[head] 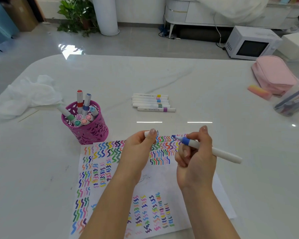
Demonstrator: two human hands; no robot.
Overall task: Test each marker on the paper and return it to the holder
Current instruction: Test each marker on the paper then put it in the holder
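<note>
My right hand (196, 159) grips an uncapped white marker with a blue band (214, 150), its blue tip pointing left above the paper's top edge. My left hand (138, 149) pinches the marker's white cap (147, 133) between thumb and fingers, a short gap left of the tip. The white paper (155, 178), covered in coloured squiggles, lies under both hands. A pink perforated holder (88, 130) with several markers stands to the left. Several capped white markers (152, 102) lie in a row beyond the paper.
Crumpled white tissue (28, 95) lies at the far left of the white table (197, 80). A pink pouch (273, 75), an orange-pink eraser (259, 91) and a clear container (293, 99) sit at the right edge.
</note>
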